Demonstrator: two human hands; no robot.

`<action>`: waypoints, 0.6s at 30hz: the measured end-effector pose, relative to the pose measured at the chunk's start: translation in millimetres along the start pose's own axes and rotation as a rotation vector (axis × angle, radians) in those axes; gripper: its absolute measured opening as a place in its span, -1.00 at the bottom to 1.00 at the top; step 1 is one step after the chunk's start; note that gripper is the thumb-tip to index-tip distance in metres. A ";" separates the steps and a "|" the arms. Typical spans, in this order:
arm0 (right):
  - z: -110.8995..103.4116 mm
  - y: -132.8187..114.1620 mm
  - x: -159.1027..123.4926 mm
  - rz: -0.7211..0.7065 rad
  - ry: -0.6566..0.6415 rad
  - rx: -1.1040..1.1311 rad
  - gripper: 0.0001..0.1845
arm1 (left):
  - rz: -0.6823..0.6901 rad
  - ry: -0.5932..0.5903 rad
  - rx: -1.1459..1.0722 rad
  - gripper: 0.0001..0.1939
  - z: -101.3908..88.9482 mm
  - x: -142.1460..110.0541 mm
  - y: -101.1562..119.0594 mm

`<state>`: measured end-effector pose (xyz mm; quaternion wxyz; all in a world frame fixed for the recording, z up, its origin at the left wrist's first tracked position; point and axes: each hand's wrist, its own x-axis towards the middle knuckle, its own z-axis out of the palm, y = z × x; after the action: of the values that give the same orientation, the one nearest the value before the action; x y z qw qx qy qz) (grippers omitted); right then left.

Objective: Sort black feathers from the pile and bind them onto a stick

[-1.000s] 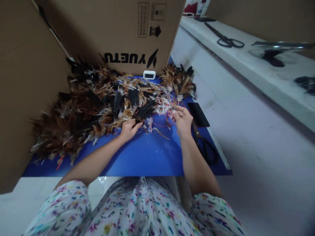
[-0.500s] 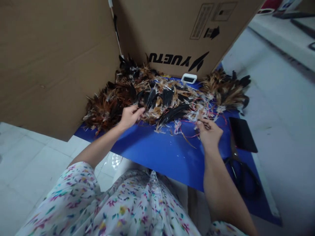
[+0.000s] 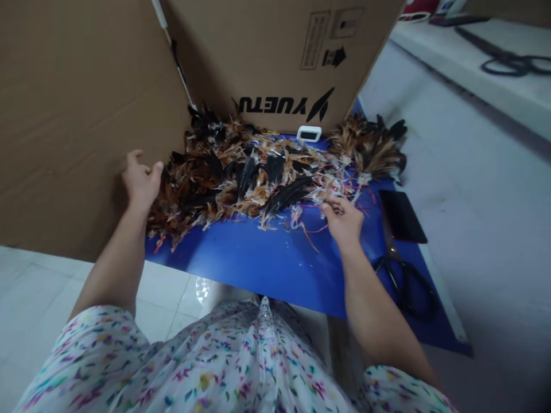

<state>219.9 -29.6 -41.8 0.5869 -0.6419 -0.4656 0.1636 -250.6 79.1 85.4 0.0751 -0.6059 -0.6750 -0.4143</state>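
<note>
My left hand (image 3: pixel 142 179) is raised at the left end of the feather pile, in front of the cardboard, with fingers apart and nothing visible in them. Brown, tan and black feathers (image 3: pixel 206 178) lie heaped across the blue board (image 3: pixel 258 252). At the pile's right end my right hand (image 3: pixel 345 219) is closed in a pinch on what looks like a small tan feather (image 3: pixel 328 189). Red strings (image 3: pixel 316 229) and whitish scraps lie tangled around its fingertips. A long black feather (image 3: pixel 288 194) rests between the two hands.
Tall cardboard panels (image 3: pixel 267 51) stand behind and to the left. A small white device (image 3: pixel 309 134) sits at the back. More feathers (image 3: pixel 372 143) are bunched at the right. A phone (image 3: pixel 402 216) and black-handled scissors (image 3: pixel 407 284) lie by my right arm. Other scissors (image 3: pixel 503 57) rest farther off.
My left hand has moved left, away from the middle of the feathers to their left end, and its fingers have spread. My right hand stays pinched at the strings. The view has shifted.
</note>
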 end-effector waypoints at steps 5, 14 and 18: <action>0.9 -16.2 0.2 0.162 0.030 0.260 -0.74 | 0.124 -0.109 -0.356 -0.76 13.3 -54.5 64.9; 4.4 -33.8 -4.4 0.260 -0.032 0.476 -0.68 | 0.080 -0.887 -0.936 -0.75 88.6 -154.7 182.2; 4.4 -38.5 -7.6 0.246 -0.081 0.535 -0.63 | 0.083 -1.021 -0.893 -0.65 108.4 -175.7 211.3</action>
<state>197.0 -37.7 -10.7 0.6919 -0.5091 -0.3477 0.3758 23.5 0.4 8.4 -0.4947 -0.7237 -0.3663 -0.3120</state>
